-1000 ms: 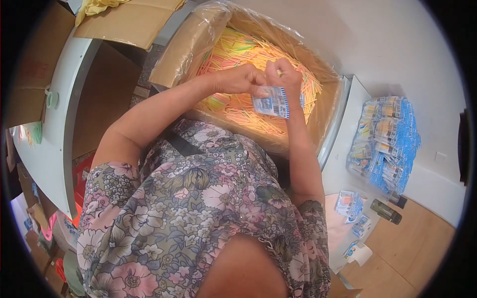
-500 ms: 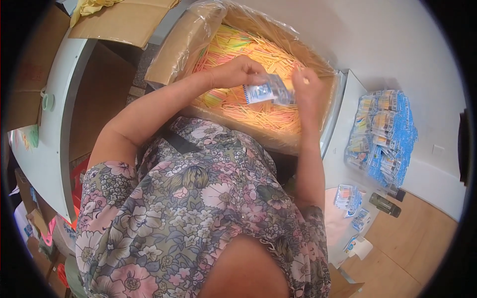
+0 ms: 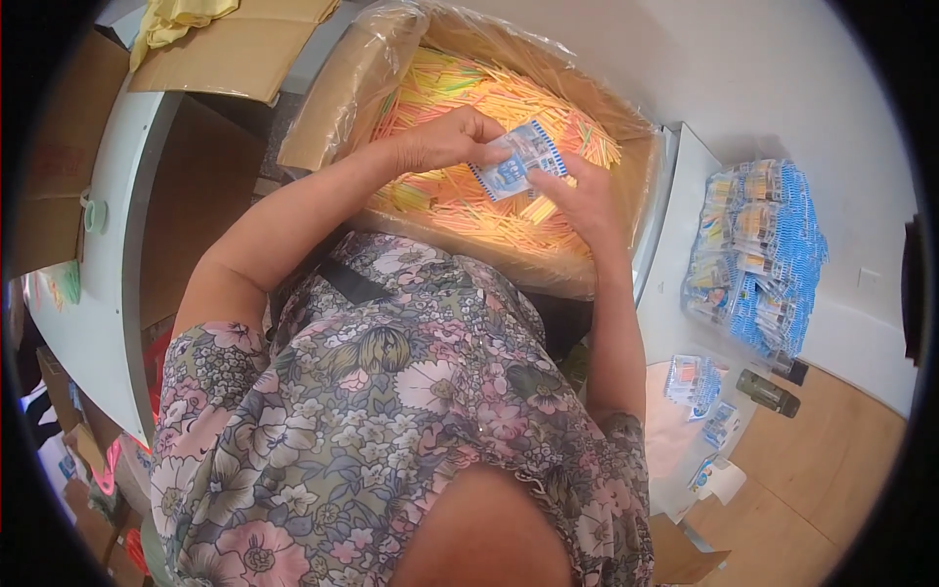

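Note:
Between my two hands is a small blue-and-white plastic packet (image 3: 518, 168), partly clear, tilted above a carton of thin sticks. My left hand (image 3: 452, 140) pinches its left side between thumb and fingers. On the other side, my right hand (image 3: 585, 199) grips the packet's right edge, with the thumb lying across its front. A few pale yellow sticks (image 3: 539, 209) show just under the right thumb; whether the fingers hold them I cannot tell. Loose pink, yellow, orange and green sticks (image 3: 460, 90) fill the lined carton (image 3: 337, 108) below.
To the right, a pile of similar filled packets (image 3: 758, 259) leans by the wall. Several more packets (image 3: 693, 383) lie nearer me, beside a dark green cylindrical object (image 3: 768, 393). On the left stands a white table (image 3: 108, 293) with cardboard (image 3: 230, 49) and yellow cloth (image 3: 181, 22).
My right hand has come down and left, and its thumb now presses on the packet's front. The packet has turned and spread flatter. My left hand has moved slightly left.

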`<state>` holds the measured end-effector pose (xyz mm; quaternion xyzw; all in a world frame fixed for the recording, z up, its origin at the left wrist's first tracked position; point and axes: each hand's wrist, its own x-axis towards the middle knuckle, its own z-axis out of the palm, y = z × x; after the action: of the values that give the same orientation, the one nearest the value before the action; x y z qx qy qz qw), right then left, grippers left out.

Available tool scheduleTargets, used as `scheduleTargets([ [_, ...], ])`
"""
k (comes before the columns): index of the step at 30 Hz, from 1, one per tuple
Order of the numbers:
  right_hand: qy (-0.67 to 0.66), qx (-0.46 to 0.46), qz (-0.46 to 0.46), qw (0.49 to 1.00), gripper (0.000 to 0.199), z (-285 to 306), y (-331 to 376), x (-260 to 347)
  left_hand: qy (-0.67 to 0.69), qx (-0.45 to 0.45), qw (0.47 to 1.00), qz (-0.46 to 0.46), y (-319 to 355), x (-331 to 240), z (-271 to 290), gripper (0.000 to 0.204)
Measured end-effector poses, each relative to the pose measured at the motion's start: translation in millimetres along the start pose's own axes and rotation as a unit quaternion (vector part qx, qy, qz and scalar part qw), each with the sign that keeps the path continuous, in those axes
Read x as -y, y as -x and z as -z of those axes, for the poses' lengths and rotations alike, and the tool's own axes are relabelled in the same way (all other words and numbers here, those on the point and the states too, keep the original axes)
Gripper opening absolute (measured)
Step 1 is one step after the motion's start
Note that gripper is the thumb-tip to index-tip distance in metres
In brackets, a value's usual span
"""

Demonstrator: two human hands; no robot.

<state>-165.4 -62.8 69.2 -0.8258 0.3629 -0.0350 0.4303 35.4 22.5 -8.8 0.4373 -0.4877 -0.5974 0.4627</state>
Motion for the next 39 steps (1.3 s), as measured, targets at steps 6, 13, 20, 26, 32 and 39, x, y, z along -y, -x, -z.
scheduleTargets([
  [6, -0.092, -0.065, 0.039, 0.993, 0.023, -24, -5, -16, 0.039, -0.027, 0.999, 0.01, -2, -4, -4, 0.025],
  [13, 0.022, -0.048, 0.08, 0.995, 0.025, -28, 17, -27, 0.009, -0.091, 0.995, -0.027, -2, 7, 10, 0.015],
  [20, -0.106, -0.147, 0.017, 0.983, 0.024, 1, 15, 12, -0.037, -0.087, 0.993, -0.067, -5, 4, 2, 0.012],
  [26, -0.204, -0.159, -0.011, 0.966, 0.027, 8, -12, 27, -0.034, -0.032, 0.998, -0.05, -6, -1, -1, 0.013],
  [32, -0.144, -0.181, 0.023, 0.973, 0.027, 4, -22, 18, -0.068, -0.028, 0.994, -0.076, -5, 3, 0, 0.015],
  [39, -0.107, -0.176, 0.045, 0.978, 0.023, 2, -26, 19, -0.061, -0.031, 0.995, -0.077, -4, 4, 2, 0.014],
])
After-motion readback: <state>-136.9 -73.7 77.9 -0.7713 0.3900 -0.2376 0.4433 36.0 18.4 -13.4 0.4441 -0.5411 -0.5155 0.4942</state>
